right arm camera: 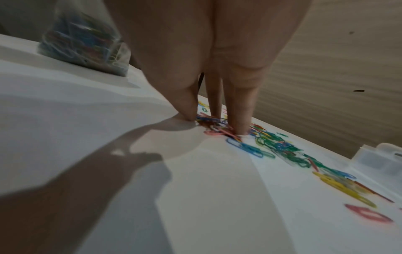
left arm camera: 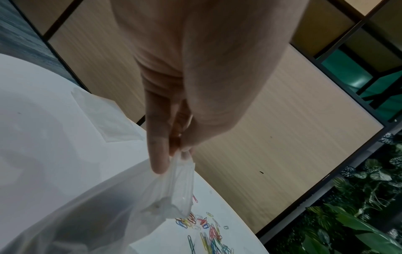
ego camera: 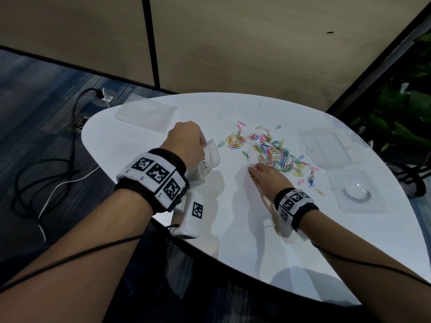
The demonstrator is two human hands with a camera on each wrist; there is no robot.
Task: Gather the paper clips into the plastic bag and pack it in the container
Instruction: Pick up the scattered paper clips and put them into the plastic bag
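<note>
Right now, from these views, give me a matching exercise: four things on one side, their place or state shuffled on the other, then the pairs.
Things:
1. left hand
2. right hand
3. plastic bag
4. clear container

Places or states:
A. lies at the table's right edge, past the clips
B. fingertips down among the loose paper clips
C. pinches the bag's top
D. hangs from a hand, some clips inside

Pairs: 1-C, 2-B, 3-D, 4-A

Two hands [ego camera: 186, 141] are showing, one plastic bag [ego camera: 210, 157] is hanging, three clear containers [ego camera: 331, 148] are sitting, and paper clips [ego camera: 270, 150], too many to count, are lying scattered.
</note>
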